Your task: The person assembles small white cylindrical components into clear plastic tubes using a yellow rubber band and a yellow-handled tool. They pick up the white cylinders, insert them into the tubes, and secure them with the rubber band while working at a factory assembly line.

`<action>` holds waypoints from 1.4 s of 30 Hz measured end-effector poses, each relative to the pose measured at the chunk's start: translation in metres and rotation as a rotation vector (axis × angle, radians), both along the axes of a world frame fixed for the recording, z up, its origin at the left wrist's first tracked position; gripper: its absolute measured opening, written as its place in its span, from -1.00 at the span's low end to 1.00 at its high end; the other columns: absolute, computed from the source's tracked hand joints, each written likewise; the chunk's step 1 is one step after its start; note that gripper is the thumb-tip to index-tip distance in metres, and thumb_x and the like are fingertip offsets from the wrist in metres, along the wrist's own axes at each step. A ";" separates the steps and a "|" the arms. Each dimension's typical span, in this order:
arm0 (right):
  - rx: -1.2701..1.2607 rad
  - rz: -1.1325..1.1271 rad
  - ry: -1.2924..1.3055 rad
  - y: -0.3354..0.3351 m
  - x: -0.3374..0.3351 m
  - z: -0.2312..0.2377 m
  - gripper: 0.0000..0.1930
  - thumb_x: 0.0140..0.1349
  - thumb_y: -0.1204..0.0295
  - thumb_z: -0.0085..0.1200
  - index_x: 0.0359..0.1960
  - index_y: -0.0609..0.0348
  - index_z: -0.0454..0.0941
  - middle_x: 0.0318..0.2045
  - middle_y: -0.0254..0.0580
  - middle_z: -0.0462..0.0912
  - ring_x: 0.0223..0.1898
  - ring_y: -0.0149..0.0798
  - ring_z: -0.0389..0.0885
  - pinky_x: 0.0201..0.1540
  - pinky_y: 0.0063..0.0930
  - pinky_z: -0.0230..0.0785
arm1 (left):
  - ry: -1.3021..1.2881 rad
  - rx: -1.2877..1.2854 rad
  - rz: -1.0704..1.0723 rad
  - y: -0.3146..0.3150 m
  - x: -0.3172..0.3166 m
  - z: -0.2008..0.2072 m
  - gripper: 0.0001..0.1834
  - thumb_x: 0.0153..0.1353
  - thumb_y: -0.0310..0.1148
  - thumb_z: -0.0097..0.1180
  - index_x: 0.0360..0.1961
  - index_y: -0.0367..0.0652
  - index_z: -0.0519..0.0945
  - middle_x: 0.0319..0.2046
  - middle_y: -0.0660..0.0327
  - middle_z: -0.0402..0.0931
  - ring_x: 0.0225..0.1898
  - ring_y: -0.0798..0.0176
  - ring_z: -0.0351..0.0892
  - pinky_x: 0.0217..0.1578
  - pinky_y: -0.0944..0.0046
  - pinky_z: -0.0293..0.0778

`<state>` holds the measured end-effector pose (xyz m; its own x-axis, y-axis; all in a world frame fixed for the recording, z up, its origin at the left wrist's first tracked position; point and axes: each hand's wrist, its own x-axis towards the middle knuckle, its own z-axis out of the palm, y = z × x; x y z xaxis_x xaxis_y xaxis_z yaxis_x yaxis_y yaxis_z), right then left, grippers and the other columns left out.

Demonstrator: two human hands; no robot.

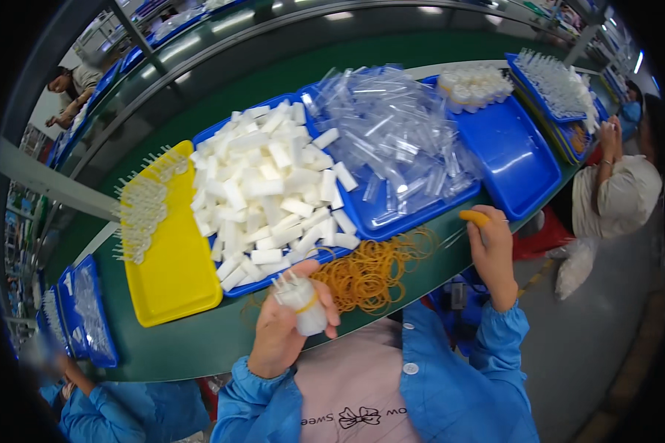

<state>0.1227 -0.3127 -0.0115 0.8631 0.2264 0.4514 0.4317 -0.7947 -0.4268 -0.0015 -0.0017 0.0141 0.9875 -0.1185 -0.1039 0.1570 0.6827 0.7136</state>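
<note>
My left hand (275, 332) is wrapped round a bundle of white plastic pieces (303, 304) with thin prongs sticking up at its top. A yellow rubber band circles the bundle. My right hand (492, 247) is raised over the table's near edge, beside the blue trays. Its index finger, in an orange finger cot (474, 217), is stretched out, and I see nothing held there. Between my hands lies a heap of loose rubber bands (369, 275) on the green table (177, 353).
White foam-like blocks (270, 184) fill a blue tray, with clear tubes (391, 140) heaped in another. A blue tray (513, 155) holds white bundles at its far end. Pronged pieces lie on a yellow tray (171, 273). Co-workers sit at left and right (617, 192).
</note>
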 end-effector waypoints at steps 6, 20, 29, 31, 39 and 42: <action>-0.202 0.058 0.176 -0.022 -0.029 -0.019 -0.53 0.13 0.43 0.07 0.09 0.33 0.38 0.23 -0.05 0.29 0.29 0.08 0.15 0.29 -0.09 0.04 | 0.028 0.031 0.040 -0.001 -0.001 -0.001 -0.14 0.13 -0.02 0.21 0.30 -0.24 0.11 -0.13 0.10 0.39 -0.22 0.17 0.51 -0.38 0.23 0.51; 0.426 -0.115 -0.096 -0.007 -0.060 -0.008 -0.77 -0.02 0.69 0.17 -0.27 0.34 0.57 -0.24 -0.13 0.60 -0.20 -0.22 0.60 -0.11 -0.48 0.43 | 0.086 0.004 -0.003 -0.006 -0.006 -0.010 -0.07 -0.13 0.32 0.23 0.02 -0.29 0.38 -0.20 0.12 0.43 -0.23 0.24 0.48 -0.37 0.30 0.46; 0.315 -0.096 0.230 0.010 -0.042 -0.018 -0.86 0.32 0.46 -0.04 -0.33 0.30 0.47 -0.55 -0.29 0.55 -0.53 -0.50 0.46 -0.44 -0.61 0.32 | 0.064 0.083 -0.116 -0.007 -0.005 0.006 -0.13 0.02 -0.05 0.33 0.27 -0.23 0.22 -0.01 0.24 0.42 -0.02 0.33 0.47 0.01 0.31 0.38; 0.201 -0.050 0.253 0.010 -0.034 -0.010 -0.82 0.31 0.43 -0.03 -0.32 0.35 0.47 -0.57 -0.23 0.57 -0.55 -0.44 0.51 -0.47 -0.57 0.32 | 0.015 0.091 -0.160 -0.005 -0.008 -0.001 -0.23 0.12 -0.22 0.26 0.28 -0.25 0.19 0.08 0.22 0.36 0.11 0.33 0.36 0.12 0.31 0.26; 1.050 0.327 0.532 0.090 -0.054 0.060 -0.83 0.36 0.39 -0.23 -0.24 0.26 0.34 -0.50 -0.11 0.50 -0.54 -0.37 0.45 -0.44 -0.51 0.34 | -0.174 0.606 -0.179 -0.004 -0.009 0.004 -0.34 0.17 -0.33 0.19 0.24 -0.26 0.20 0.06 0.14 0.39 0.06 0.29 0.42 0.08 0.30 0.29; 0.986 0.462 0.603 0.117 -0.056 0.062 -0.83 0.35 0.38 -0.23 -0.26 0.25 0.32 -0.52 -0.09 0.49 -0.55 -0.38 0.44 -0.46 -0.52 0.33 | -0.164 0.659 -0.155 -0.003 -0.012 0.006 -0.35 0.18 -0.34 0.18 0.23 -0.27 0.20 0.04 0.11 0.39 0.05 0.28 0.42 0.06 0.31 0.30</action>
<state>0.0669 -0.1953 0.0507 0.9212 0.3542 0.1608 0.1134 0.1510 -0.9820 -0.0137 -0.0049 0.0201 0.9734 -0.2225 -0.0536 0.0726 0.0780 0.9943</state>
